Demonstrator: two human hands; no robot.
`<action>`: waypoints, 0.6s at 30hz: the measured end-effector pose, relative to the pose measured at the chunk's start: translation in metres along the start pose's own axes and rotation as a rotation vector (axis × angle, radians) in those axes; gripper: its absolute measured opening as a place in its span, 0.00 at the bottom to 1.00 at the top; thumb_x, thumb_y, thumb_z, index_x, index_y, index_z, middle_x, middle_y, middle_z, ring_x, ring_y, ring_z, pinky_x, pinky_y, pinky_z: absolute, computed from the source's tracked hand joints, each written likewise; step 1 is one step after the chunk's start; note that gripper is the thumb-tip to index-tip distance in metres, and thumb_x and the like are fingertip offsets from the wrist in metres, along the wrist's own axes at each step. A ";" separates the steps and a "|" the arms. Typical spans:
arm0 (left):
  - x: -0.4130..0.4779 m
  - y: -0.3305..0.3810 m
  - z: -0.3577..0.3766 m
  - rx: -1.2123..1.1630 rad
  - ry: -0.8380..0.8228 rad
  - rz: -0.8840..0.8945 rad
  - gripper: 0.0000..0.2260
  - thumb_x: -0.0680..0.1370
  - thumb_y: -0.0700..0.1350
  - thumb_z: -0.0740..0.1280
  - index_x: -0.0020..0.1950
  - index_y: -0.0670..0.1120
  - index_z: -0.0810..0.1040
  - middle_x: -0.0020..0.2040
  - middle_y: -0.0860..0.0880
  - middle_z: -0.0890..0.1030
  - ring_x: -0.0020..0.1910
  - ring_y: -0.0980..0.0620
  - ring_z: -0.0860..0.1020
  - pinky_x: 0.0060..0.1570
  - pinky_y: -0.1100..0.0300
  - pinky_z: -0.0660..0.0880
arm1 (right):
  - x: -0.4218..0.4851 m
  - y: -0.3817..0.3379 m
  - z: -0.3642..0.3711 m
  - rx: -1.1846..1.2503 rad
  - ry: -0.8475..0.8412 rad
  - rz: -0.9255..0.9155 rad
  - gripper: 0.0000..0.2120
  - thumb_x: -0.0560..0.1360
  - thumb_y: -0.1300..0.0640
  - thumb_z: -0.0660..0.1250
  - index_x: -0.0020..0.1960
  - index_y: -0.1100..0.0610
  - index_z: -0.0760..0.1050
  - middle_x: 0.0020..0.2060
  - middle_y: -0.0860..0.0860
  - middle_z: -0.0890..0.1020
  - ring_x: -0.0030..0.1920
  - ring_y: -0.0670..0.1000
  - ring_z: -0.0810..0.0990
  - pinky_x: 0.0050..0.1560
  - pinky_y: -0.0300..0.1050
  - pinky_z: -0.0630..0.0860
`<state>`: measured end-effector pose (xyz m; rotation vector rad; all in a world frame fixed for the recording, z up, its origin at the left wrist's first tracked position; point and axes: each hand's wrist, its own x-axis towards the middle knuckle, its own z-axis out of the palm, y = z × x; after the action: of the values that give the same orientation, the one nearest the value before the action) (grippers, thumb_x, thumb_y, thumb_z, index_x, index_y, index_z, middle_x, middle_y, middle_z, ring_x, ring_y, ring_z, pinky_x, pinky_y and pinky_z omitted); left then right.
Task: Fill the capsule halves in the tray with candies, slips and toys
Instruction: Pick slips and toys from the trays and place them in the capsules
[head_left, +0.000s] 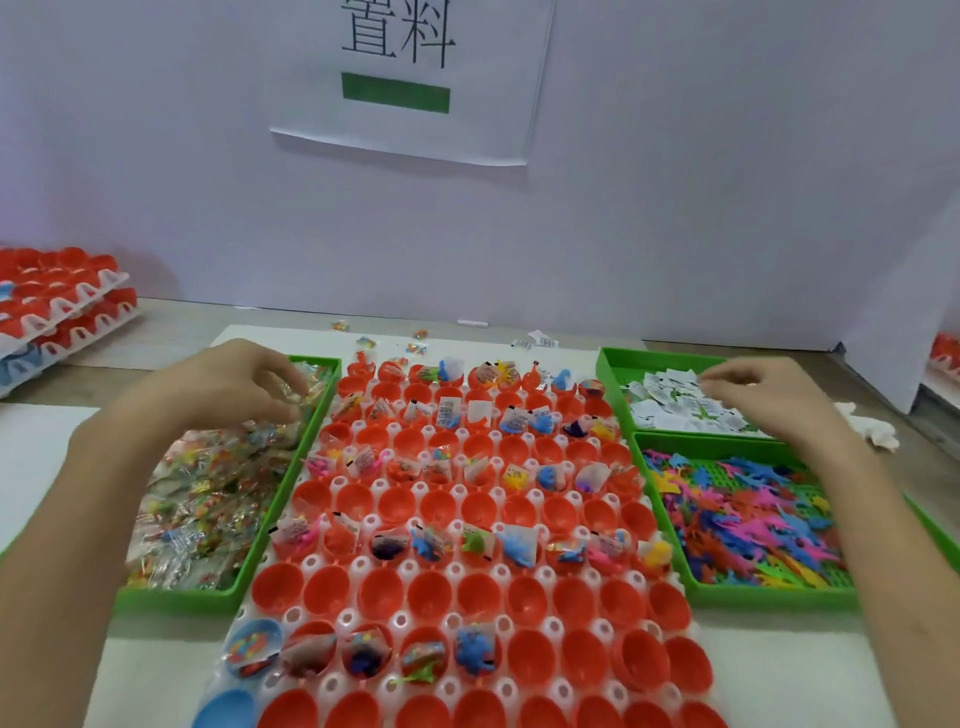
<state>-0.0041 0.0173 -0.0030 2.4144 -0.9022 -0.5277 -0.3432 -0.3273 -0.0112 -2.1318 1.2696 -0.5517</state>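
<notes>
A white tray (343, 618) of red capsule halves (431, 592) fills the middle; alternate rows hold candies, slips and toys, the others are bare. Two blue halves sit at its near left corner. My left hand (244, 384) reaches into the green bin of wrapped candies (208, 499) on the left, fingers curled down among the packets. My right hand (758, 395) hovers over the green bin of white paper slips (670, 405) at the back right, fingertips pinched at the slips. Below that bin is a green bin of colourful toys (748, 514).
Stacked trays of red capsules (57, 306) stand at the far left. A few loose candies (374, 340) and slips (540, 340) lie behind the tray. A white partition with a printed sign (400, 78) closes the back.
</notes>
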 end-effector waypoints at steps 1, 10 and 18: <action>0.001 -0.001 0.000 -0.018 0.009 0.001 0.09 0.75 0.37 0.75 0.49 0.50 0.83 0.45 0.48 0.85 0.44 0.47 0.82 0.38 0.57 0.76 | 0.002 0.008 0.003 -0.109 -0.068 0.021 0.07 0.77 0.54 0.72 0.54 0.52 0.83 0.51 0.51 0.83 0.50 0.53 0.79 0.50 0.46 0.72; 0.015 -0.013 0.007 -0.107 0.122 0.000 0.12 0.72 0.29 0.75 0.44 0.46 0.85 0.33 0.46 0.85 0.36 0.42 0.84 0.41 0.53 0.80 | 0.002 0.012 0.015 -0.194 -0.081 0.010 0.04 0.73 0.61 0.75 0.44 0.53 0.84 0.46 0.52 0.82 0.47 0.50 0.78 0.50 0.45 0.71; 0.020 -0.033 -0.010 -0.223 0.260 -0.001 0.09 0.71 0.35 0.78 0.41 0.50 0.86 0.35 0.47 0.86 0.36 0.43 0.86 0.52 0.42 0.81 | 0.005 0.003 0.015 -0.008 -0.103 -0.020 0.02 0.73 0.60 0.75 0.43 0.54 0.84 0.42 0.50 0.84 0.46 0.49 0.81 0.51 0.48 0.75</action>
<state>0.0315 0.0279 -0.0170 2.2168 -0.6914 -0.2879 -0.3333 -0.3286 -0.0240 -2.1524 1.1972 -0.4400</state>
